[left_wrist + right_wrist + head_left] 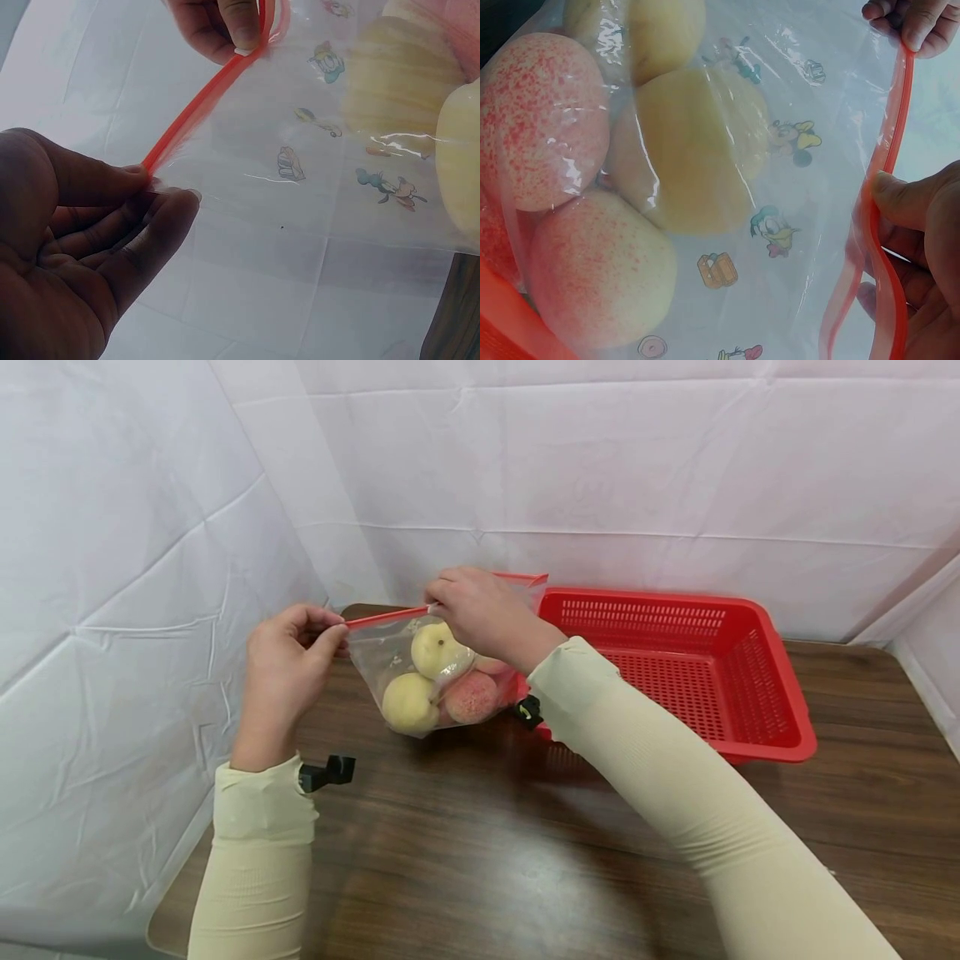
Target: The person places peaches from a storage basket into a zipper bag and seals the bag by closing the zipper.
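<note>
A clear zip bag with a red zip strip and small cartoon prints hangs between the two hands. Inside lie yellow pears and pink-speckled peaches. With thumb and fingers, my left hand pinches the strip's left end. My right hand pinches the strip farther right, near its middle. Beside that thumb, the left wrist view shows a small white piece on the strip. To the right of the right hand the strip's two edges stand apart in the right wrist view. Part of the fruit is hidden behind the right hand.
A red plastic basket with slotted sides stands right of the bag on the brown wooden table. White sheeting closes off the back and left. Black camera mounts sit at both wrists.
</note>
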`<state>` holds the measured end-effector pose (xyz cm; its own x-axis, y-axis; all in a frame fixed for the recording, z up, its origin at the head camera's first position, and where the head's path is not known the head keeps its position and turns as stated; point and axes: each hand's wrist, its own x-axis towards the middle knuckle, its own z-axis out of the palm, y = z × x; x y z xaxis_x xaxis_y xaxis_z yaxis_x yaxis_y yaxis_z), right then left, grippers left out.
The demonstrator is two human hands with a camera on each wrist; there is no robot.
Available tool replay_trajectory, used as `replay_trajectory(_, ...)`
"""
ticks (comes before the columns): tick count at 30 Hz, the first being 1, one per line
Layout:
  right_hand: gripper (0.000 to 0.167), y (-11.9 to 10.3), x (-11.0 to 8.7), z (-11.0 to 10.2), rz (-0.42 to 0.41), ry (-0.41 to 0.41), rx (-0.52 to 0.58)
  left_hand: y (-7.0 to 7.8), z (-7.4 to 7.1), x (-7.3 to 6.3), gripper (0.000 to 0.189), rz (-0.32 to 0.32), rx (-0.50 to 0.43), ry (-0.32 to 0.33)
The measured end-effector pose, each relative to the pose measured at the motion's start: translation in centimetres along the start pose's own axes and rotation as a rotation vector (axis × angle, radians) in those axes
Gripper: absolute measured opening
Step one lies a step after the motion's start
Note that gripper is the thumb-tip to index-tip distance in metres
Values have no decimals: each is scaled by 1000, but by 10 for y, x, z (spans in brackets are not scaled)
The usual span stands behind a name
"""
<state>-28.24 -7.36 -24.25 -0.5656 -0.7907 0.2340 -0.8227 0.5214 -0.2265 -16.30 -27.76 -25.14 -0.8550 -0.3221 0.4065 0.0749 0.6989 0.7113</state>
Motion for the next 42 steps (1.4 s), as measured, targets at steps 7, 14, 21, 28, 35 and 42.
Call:
replay_trajectory(7, 23, 5, -1, 2, 10, 17, -4, -3, -1, 1, 11, -1, 3, 8)
replay_trajectory(14, 21, 8, -2, 3, 4, 37, -14, -3, -3, 1, 13, -2, 3, -5)
replay_trajectory(21, 23, 11, -3, 3, 20, 31, -6, -3, -3, 0, 15, 0, 11, -10)
replay_trajectory(28, 23, 14, -6, 1, 19, 18, 0, -3, -3, 0, 14, -20, -5, -12)
replay_trajectory(35, 22, 18, -8, 0, 32, 28, 4, -4, -4, 0, 15, -17, 4, -5)
replay_trajectory(42, 22, 22, -9, 0, 0, 49, -14, -4, -5, -2, 17, -22, 26, -8)
